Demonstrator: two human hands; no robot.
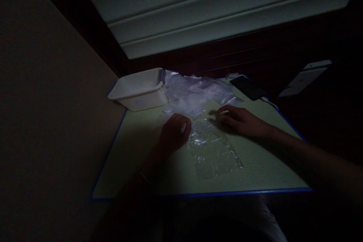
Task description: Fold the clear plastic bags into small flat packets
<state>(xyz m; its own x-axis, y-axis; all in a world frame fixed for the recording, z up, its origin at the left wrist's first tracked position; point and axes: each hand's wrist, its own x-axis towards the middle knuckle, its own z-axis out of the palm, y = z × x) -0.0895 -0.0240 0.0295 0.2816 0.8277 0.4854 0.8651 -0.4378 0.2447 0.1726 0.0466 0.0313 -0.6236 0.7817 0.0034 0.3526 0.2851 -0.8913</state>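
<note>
A clear plastic bag [214, 155] lies flat and wrinkled on the pale green board [136, 162]. Beside its upper left edge is my left hand [174, 132], its fingers curled and the thumb brought up to the forefinger; what it pinches, if anything, cannot be made out. Above the bag's upper right corner my right hand [238, 121] hovers with loosely bent fingers, thumb apart, nothing visible in it. Just beyond both hands spreads a pile of clear plastic bags [195, 90].
At the back left stands a white plastic tub [141, 100]. A dark phone [248, 87] lies at the back right, a white cable [269, 103] near its end. The board has a blue edge [210, 194]. A wall [56, 102] rises on the left; the light is dim.
</note>
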